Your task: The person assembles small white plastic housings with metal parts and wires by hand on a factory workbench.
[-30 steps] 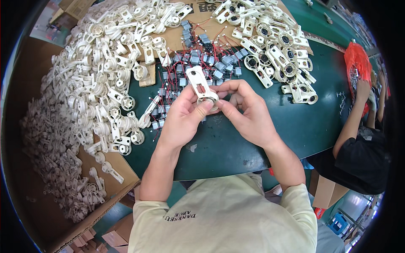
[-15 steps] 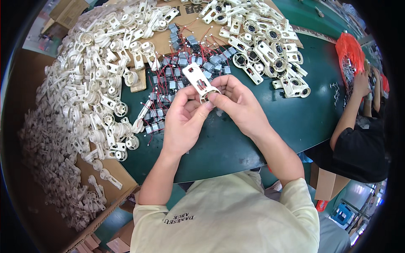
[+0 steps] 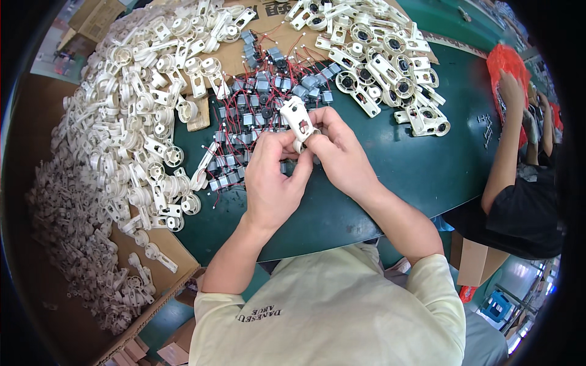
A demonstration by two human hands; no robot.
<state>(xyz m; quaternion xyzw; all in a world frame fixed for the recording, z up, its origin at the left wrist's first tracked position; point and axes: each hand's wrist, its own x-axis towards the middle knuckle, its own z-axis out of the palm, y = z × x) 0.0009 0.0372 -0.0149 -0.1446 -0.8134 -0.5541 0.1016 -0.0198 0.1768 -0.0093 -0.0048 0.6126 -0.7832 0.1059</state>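
Between my two hands, above the near part of the table, is a white plastic housing (image 3: pixel 296 114) with a long slotted body and a ring at its lower end. My left hand (image 3: pixel 273 177) pinches it at the ring from the left. The fingers and thumb of my right hand (image 3: pixel 342 152) close on the ring's right side. Fingertips hide much of the ring, and something reddish shows through the slot. Just beyond my left hand lies a heap of small grey motors (image 3: pixel 249 119) with red wires.
White housings (image 3: pixel 140 122) pile up on the left, spilling toward a large cardboard box (image 3: pixel 177 253) filled with more. Housings with black centres (image 3: pixel 397 76) lie at the far right of the green table (image 3: pixel 409 177). Beyond, a co-worker's arm (image 3: pixel 510 134) reaches into a red bag (image 3: pixel 497 61).
The housing has turned more upright and shifted slightly right in my hands. My left hand has moved a little right. The co-worker's hand has gone up into the red bag.
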